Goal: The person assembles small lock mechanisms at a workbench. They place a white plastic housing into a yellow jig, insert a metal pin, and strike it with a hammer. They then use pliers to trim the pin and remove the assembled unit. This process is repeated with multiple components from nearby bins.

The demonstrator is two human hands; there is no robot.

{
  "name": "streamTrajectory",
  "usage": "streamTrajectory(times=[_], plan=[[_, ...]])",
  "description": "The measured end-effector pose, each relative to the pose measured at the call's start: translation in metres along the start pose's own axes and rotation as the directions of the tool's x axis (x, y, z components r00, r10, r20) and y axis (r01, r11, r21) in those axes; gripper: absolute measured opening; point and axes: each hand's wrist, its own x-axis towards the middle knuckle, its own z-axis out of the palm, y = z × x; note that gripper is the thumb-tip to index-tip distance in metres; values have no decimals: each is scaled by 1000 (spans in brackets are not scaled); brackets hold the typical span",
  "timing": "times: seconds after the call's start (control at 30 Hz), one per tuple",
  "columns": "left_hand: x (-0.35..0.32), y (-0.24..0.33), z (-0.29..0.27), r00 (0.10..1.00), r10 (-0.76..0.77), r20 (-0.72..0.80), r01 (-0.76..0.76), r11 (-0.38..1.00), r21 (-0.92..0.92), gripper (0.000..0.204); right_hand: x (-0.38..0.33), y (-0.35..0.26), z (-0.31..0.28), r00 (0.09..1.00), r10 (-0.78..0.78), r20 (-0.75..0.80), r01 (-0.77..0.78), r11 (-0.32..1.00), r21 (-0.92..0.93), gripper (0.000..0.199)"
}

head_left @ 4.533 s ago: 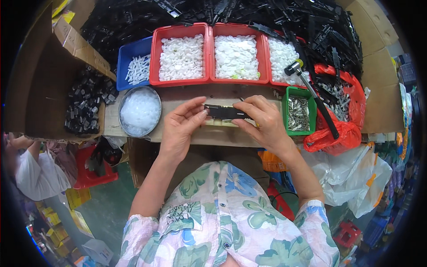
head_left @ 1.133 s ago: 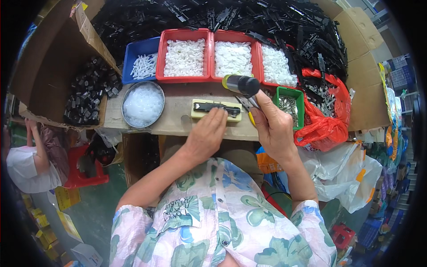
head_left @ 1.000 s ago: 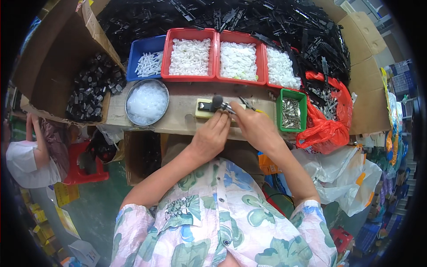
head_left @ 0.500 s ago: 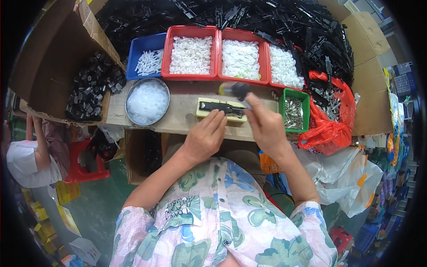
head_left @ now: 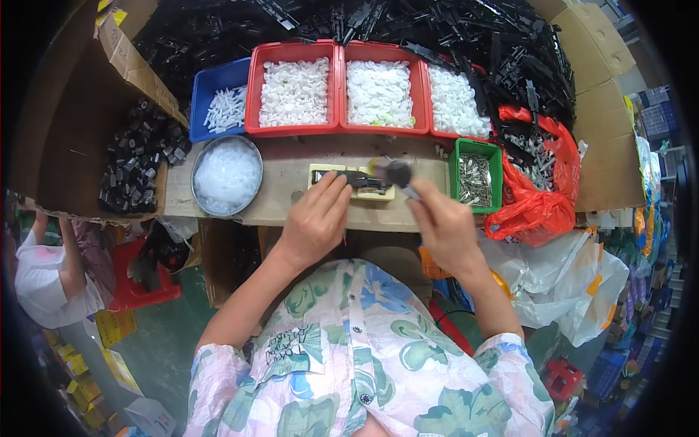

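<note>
We see the hammer (head_left: 398, 173) head motion-blurred, its handle buried in the right hand (head_left: 445, 227); the left hand (head_left: 314, 220) covers part of the yellow jig (head_left: 351, 181).

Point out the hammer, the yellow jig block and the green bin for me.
hammer (head_left: 398, 173): head view, on its dark head above the block.
yellow jig block (head_left: 386, 194): head view, on its bare right end.
green bin (head_left: 495, 178): head view, on its right rim.
</note>
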Motion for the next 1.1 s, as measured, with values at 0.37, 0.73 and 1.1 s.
streamTrajectory(times=[0.37, 0.73, 1.1], plan=[[17, -3, 11, 999, -22, 47, 24, 998, -50, 34, 23, 65, -27, 981, 67, -181, -115, 955, -272, 21], [33, -5, 4, 976, -118, 181, 152, 971, -185, 44, 49, 106, -38, 930, -108, -352, -123, 810, -574, 21], [31, 14, -14, 920, -350, 178, 382, 700, -604, 41, -2, 63, 18, 981, 24, 194, 43, 942, -333, 15]])
